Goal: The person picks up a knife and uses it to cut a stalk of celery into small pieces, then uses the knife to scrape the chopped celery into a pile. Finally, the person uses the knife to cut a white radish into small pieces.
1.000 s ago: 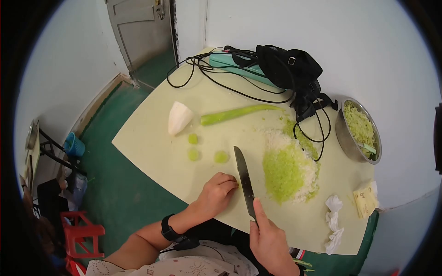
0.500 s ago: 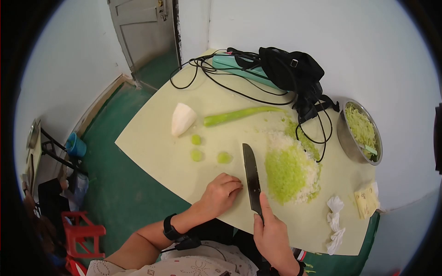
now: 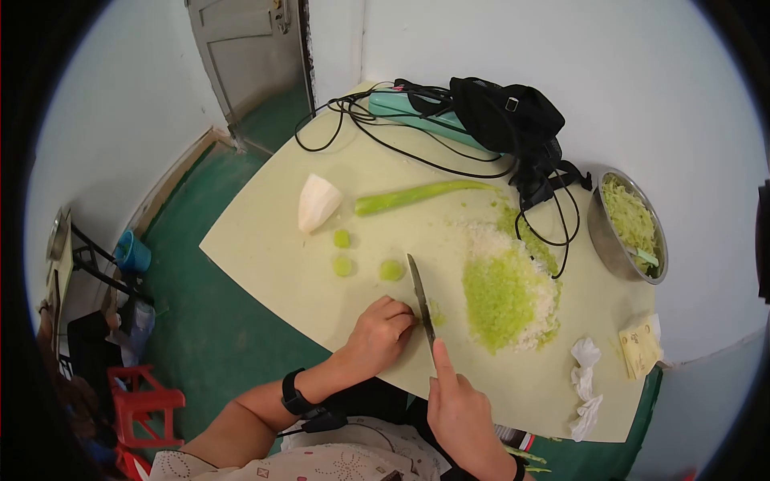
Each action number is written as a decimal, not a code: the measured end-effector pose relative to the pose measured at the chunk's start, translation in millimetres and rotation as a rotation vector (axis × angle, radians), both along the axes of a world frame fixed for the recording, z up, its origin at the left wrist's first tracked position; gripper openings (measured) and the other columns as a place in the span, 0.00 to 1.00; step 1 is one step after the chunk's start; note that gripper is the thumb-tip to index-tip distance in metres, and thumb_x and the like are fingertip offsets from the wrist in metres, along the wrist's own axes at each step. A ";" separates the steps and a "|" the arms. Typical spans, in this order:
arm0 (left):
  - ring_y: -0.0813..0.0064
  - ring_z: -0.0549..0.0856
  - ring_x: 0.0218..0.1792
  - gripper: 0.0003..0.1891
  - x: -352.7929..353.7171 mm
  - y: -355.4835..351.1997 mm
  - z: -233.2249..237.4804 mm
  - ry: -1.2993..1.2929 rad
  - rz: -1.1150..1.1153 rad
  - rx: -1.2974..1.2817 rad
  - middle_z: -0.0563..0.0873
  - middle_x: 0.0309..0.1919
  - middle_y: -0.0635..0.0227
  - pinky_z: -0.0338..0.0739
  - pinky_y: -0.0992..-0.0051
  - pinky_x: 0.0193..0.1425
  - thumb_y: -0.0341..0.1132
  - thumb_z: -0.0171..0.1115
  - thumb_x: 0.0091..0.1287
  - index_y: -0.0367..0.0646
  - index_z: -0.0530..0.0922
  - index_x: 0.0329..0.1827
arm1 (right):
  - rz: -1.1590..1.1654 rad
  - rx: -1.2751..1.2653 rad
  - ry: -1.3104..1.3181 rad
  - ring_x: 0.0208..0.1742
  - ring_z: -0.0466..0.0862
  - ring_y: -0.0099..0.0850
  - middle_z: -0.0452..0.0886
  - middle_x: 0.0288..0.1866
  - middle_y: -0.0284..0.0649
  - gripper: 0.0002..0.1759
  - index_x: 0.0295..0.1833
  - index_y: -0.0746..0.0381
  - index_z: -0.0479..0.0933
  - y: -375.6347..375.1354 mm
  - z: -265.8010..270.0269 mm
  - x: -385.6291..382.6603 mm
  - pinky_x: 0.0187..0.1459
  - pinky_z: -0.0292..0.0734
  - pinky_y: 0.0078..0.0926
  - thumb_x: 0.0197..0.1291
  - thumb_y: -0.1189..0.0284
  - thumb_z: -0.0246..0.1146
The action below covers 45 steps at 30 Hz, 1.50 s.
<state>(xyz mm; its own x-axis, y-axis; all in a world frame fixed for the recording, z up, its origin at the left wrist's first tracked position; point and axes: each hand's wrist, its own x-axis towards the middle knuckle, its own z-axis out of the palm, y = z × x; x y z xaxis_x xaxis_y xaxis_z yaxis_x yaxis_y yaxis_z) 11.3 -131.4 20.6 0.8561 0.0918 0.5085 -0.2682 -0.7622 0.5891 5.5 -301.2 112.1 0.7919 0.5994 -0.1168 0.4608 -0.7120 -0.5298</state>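
Observation:
My right hand (image 3: 457, 417) grips a knife (image 3: 420, 301) with its blade edge down on the pale green table (image 3: 265, 264). My left hand (image 3: 383, 333) is curled just left of the blade, fingertips pressing a small green piece that is mostly hidden. A little chopped green (image 3: 437, 313) lies right of the blade. A large heap of minced green and white vegetable (image 3: 505, 293) sits further right. Three green slices (image 3: 343, 264) lie ahead of my left hand.
A long green stalk (image 3: 417, 194) and a white radish chunk (image 3: 317, 202) lie further back. A metal bowl of shreds (image 3: 630, 228) stands at the right. Black bag (image 3: 505, 116), cables, teal case at the back. Crumpled tissue (image 3: 584, 385) near the front right edge.
The knife has turned from lying flat to edge down and moved left against my left fingertips. A small bit of chopped green now lies right of the blade.

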 end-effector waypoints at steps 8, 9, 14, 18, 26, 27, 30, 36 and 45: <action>0.63 0.81 0.34 0.10 -1.7 0.3 -1.6 -0.030 0.018 -0.030 0.83 0.32 0.62 0.78 0.71 0.38 0.18 0.65 0.43 0.36 0.82 0.31 | 0.015 0.198 -0.056 0.22 0.75 0.46 0.75 0.24 0.53 0.29 0.70 0.66 0.58 -8.0 -4.5 -0.6 0.25 0.71 0.39 0.62 0.77 0.53; 0.63 0.80 0.35 0.10 -1.5 0.0 -0.7 -0.030 0.010 -0.034 0.83 0.32 0.62 0.78 0.71 0.38 0.19 0.65 0.43 0.35 0.82 0.30 | 0.028 0.199 -0.089 0.18 0.72 0.42 0.74 0.22 0.51 0.29 0.70 0.65 0.57 -10.5 -12.5 -3.7 0.22 0.68 0.35 0.64 0.76 0.52; 0.63 0.80 0.36 0.09 -2.1 0.5 -0.1 -0.017 -0.009 -0.026 0.82 0.32 0.62 0.77 0.70 0.40 0.19 0.64 0.44 0.34 0.81 0.30 | 0.031 0.115 -0.049 0.19 0.73 0.42 0.74 0.23 0.51 0.29 0.70 0.65 0.58 -6.3 -11.8 -4.3 0.22 0.68 0.35 0.64 0.76 0.52; 0.63 0.81 0.34 0.10 -0.6 0.4 0.2 -0.042 -0.008 -0.008 0.83 0.31 0.61 0.78 0.70 0.37 0.18 0.65 0.43 0.36 0.82 0.30 | -0.028 0.061 0.026 0.26 0.79 0.51 0.77 0.28 0.55 0.29 0.68 0.66 0.60 3.5 -2.8 4.7 0.30 0.73 0.42 0.60 0.78 0.55; 0.61 0.81 0.30 0.09 -3.7 -0.2 -0.9 -0.013 0.080 -0.176 0.82 0.30 0.61 0.76 0.70 0.32 0.17 0.64 0.48 0.37 0.78 0.31 | -0.034 0.198 0.017 0.26 0.79 0.51 0.77 0.28 0.56 0.30 0.69 0.66 0.60 -4.3 3.0 -1.7 0.29 0.74 0.42 0.60 0.78 0.55; 0.61 0.81 0.29 0.09 -3.4 -1.0 0.3 0.002 0.087 -0.188 0.81 0.29 0.60 0.75 0.69 0.31 0.17 0.63 0.48 0.38 0.77 0.31 | -0.029 0.181 0.022 0.26 0.79 0.52 0.77 0.28 0.56 0.30 0.69 0.66 0.60 -3.7 3.7 -3.4 0.30 0.74 0.42 0.59 0.78 0.55; 0.59 0.81 0.29 0.09 -3.9 -2.2 4.0 0.034 0.109 -0.201 0.80 0.27 0.60 0.75 0.69 0.30 0.17 0.63 0.49 0.38 0.75 0.31 | 0.018 0.177 -0.040 0.19 0.73 0.42 0.75 0.23 0.51 0.29 0.71 0.65 0.57 -6.3 -10.2 -6.2 0.23 0.69 0.35 0.64 0.76 0.53; 0.59 0.81 0.29 0.09 -2.0 -2.3 2.2 0.041 0.092 -0.168 0.79 0.27 0.59 0.75 0.69 0.30 0.17 0.62 0.50 0.38 0.74 0.31 | 0.008 0.038 0.046 0.27 0.79 0.52 0.77 0.27 0.55 0.30 0.69 0.66 0.60 2.2 -1.9 0.8 0.30 0.74 0.42 0.59 0.78 0.55; 0.63 0.82 0.30 0.07 -2.6 -2.8 -2.9 0.055 0.129 -0.359 0.80 0.29 0.60 0.76 0.71 0.31 0.18 0.61 0.54 0.37 0.75 0.33 | -0.070 0.172 0.045 0.27 0.79 0.51 0.77 0.27 0.56 0.30 0.68 0.66 0.59 -3.2 3.3 -0.3 0.30 0.73 0.42 0.59 0.79 0.55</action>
<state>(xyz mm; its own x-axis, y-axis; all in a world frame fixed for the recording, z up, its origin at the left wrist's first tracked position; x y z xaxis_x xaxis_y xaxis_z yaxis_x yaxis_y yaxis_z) 8.6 -134.2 17.7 0.8510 0.3646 0.3779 -0.1439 -0.5302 0.8356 5.2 -304.4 115.4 0.8287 0.5571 -0.0534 0.3862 -0.6384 -0.6658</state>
